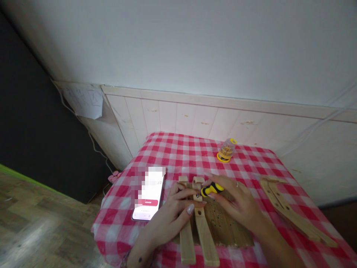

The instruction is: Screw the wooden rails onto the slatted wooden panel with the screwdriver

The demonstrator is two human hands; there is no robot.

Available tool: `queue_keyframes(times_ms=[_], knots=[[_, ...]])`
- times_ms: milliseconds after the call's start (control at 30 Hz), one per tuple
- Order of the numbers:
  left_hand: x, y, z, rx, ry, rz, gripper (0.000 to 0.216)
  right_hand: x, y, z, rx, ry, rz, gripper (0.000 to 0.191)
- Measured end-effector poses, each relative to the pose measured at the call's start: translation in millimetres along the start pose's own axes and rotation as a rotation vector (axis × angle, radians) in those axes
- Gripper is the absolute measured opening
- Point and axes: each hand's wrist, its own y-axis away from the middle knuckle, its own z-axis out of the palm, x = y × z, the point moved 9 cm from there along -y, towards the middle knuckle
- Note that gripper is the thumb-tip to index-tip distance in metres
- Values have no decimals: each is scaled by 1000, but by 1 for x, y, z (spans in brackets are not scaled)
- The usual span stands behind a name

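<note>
Screwdriver with a yellow-and-black handle is sitting firmly in the right hand, the fingers closing around its grip, and its metal tip is pointing left, right at the upper end of a wooden slat! The left hand is not clenching anything; its fingers are lying spread across a second wooden slat, steadying it from the near side, a long pale nail showing on top. Both slats are running side by side, small holes visible along them, and they are lying over a speckled wooden board on the table. Further right, a matching wooden slat assembly is lying at an angle on the red-and-white gingham tablecloth. Up near the far edge, a clear screwdriver bit carousel with yellow rings is standing on the cloth. Over on the left, a smartphone is lying with its screen lit, just beside the left hand, part of the display pixelated. Behind it all, white wood paneling is rising, with a sheet of paper hanging on it.
</note>
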Motion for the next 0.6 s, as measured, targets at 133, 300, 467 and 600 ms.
queue_keyframes(times_ms=[133, 300, 467, 600], knots=[[3, -1, -1, -1, -4, 22, 51, -2, 2, -4, 135, 35, 5, 19], [1, -1, 1, -15, -12, 7, 47, 2, 4, 1, 119, 88, 21, 18], [3, -1, 0, -19, -6, 15, 45, 0, -1, -2, 70, 81, -8, 34], [3, -2, 1, -46, -10, 2, 44, 5, -4, -4, 47, 51, 58, 31]])
